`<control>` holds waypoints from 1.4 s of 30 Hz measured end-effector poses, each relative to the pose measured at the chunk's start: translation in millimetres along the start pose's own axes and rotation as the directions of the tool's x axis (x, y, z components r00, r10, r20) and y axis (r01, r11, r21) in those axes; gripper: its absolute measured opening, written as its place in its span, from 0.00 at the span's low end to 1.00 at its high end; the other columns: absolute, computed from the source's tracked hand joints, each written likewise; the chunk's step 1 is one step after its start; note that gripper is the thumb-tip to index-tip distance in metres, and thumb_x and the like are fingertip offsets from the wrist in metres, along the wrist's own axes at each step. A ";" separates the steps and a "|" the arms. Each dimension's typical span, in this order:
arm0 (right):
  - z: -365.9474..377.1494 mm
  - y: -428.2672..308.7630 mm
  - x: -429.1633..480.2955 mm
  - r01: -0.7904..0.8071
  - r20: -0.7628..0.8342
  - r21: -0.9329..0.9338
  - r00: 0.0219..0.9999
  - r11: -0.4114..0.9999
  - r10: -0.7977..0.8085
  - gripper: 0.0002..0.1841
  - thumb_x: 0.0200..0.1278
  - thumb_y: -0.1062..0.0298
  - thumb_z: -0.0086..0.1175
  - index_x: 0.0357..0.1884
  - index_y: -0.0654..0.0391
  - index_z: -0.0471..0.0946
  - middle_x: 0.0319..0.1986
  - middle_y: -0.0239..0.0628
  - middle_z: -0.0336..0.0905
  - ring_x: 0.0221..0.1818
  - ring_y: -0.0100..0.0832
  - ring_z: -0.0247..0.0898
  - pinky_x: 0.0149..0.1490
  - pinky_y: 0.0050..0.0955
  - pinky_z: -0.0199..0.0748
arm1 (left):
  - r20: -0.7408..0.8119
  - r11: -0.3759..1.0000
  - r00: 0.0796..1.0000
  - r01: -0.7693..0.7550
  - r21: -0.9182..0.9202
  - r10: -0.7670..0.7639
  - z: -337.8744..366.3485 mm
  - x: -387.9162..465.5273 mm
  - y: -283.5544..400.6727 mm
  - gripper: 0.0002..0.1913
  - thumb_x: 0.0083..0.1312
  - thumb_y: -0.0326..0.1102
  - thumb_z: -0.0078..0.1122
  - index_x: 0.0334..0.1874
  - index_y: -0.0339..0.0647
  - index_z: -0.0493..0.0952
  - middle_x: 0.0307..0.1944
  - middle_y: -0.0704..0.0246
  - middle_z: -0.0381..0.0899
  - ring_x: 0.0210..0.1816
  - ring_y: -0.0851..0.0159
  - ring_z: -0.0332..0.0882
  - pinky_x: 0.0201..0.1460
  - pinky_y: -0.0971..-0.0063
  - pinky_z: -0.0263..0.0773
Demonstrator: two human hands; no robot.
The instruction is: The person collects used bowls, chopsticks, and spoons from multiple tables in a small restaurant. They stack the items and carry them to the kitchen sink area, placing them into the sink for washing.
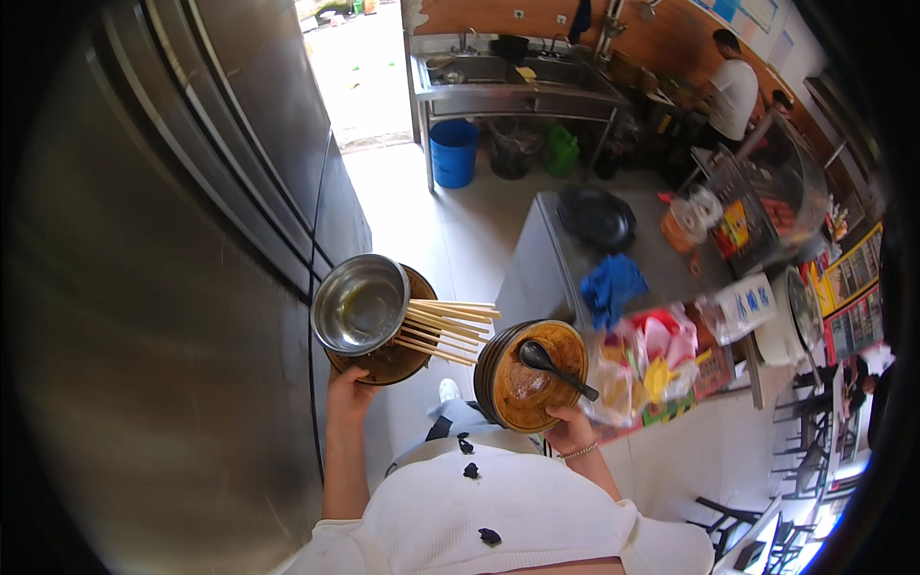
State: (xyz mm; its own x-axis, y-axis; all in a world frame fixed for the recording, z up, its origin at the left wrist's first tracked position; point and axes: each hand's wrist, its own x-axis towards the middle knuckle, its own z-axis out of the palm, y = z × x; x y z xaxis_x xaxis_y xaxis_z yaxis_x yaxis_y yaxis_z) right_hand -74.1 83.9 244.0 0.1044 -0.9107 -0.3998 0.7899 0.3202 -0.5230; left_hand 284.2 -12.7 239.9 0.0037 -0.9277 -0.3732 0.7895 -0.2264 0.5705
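My left hand [352, 388] grips the rim of a brown bowl [388, 370]. A shiny metal bowl [361, 304] with a little yellowish liquid rests on it, and several wooden chopsticks [449, 323] stick out from beneath the metal bowl towards the right. My right hand [571, 428] holds a stack of several brown bowls [535, 410] by the edge, with the thumb over the rim. The top one is stained, and a black spoon [550, 365] lies in it. The chopstick tips are close to this stack. Both loads are held at about waist height.
Tall stainless-steel doors [180, 323] stand close on my left. To the right, a metal counter [546, 259] bears black trays [596, 215], a blue cloth [613, 287] and plastic bags [661, 345]. Ahead are a steel sink [481, 70] and a blue bin [454, 154]. A person [733, 93] stands back right.
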 end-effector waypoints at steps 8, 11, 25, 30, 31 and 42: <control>62.8 -63.7 225.7 -0.071 -0.016 0.091 0.997 0.993 0.072 0.28 0.50 0.80 0.52 0.58 0.60 0.65 0.54 0.41 0.70 0.57 0.42 0.66 0.60 0.43 0.67 | 0.024 1.000 1.000 -0.010 0.003 0.010 63.6 225.2 60.1 0.32 0.47 0.17 0.47 0.61 0.37 0.62 0.56 0.55 0.68 0.57 0.48 0.69 0.54 0.47 0.72; 82.4 -76.8 316.2 0.008 0.005 0.118 1.000 0.993 -0.009 0.28 0.50 0.80 0.51 0.58 0.61 0.65 0.54 0.42 0.69 0.57 0.42 0.66 0.59 0.44 0.68 | -0.014 0.999 1.000 -0.006 0.036 0.006 79.4 314.7 84.7 0.33 0.47 0.16 0.46 0.61 0.38 0.61 0.56 0.55 0.68 0.57 0.47 0.69 0.54 0.49 0.72; 133.4 -239.5 718.9 0.104 -0.203 0.199 0.977 0.974 -0.063 0.25 0.52 0.81 0.48 0.56 0.65 0.66 0.54 0.47 0.69 0.57 0.49 0.65 0.59 0.55 0.66 | 0.069 0.995 0.996 0.057 0.083 -0.063 197.6 713.2 165.6 0.29 0.46 0.17 0.49 0.56 0.36 0.65 0.52 0.58 0.72 0.52 0.50 0.74 0.53 0.53 0.75; 137.8 -335.2 880.3 0.081 -0.078 0.162 0.995 0.983 -0.069 0.30 0.53 0.79 0.47 0.62 0.65 0.58 0.59 0.52 0.62 0.60 0.56 0.60 0.59 0.62 0.63 | 0.041 0.997 0.998 0.046 0.065 -0.049 242.3 827.1 161.2 0.31 0.45 0.18 0.49 0.58 0.35 0.64 0.53 0.56 0.71 0.53 0.49 0.73 0.56 0.51 0.72; 144.2 -351.7 907.3 0.080 -0.057 0.138 0.996 0.987 -0.073 0.30 0.53 0.79 0.47 0.62 0.65 0.57 0.59 0.52 0.62 0.60 0.56 0.60 0.59 0.62 0.63 | 0.022 0.997 0.998 0.049 0.055 -0.050 255.4 841.2 160.5 0.33 0.45 0.18 0.49 0.59 0.37 0.63 0.53 0.57 0.71 0.53 0.49 0.73 0.54 0.51 0.74; 138.1 -483.3 1202.0 0.036 -0.060 0.192 0.998 0.981 -0.025 0.26 0.53 0.79 0.48 0.58 0.65 0.63 0.55 0.52 0.66 0.59 0.55 0.62 0.57 0.63 0.65 | -0.198 0.999 0.979 0.040 -0.009 -0.041 328.0 997.6 152.2 0.32 0.45 0.17 0.47 0.58 0.36 0.62 0.53 0.55 0.71 0.52 0.48 0.73 0.51 0.50 0.76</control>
State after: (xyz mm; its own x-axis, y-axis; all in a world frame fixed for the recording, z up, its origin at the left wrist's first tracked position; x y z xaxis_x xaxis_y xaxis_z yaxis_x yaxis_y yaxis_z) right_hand -247.0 -1201.5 120.2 0.0480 -0.9011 -0.4310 0.8943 0.2310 -0.3832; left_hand 206.7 -1070.0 194.4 0.0927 -0.8405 -0.5339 0.7946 -0.2607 0.5483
